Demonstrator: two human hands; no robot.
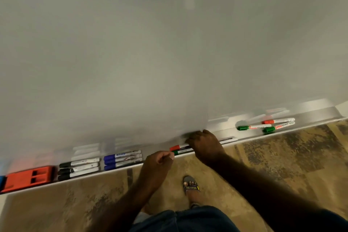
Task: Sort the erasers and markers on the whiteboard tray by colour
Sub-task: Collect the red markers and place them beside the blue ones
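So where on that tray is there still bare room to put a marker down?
Bare tray lies right of the loose green and red markers, and a shorter stretch between them and the right hand. The left end is crowded: red eraser, black markers, blue markers.

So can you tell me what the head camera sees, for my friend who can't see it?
A person's right hand rests over a red marker and a green marker on a whiteboard tray. The left hand hovers curled nearby; black markers and blue markers lie grouped at left.
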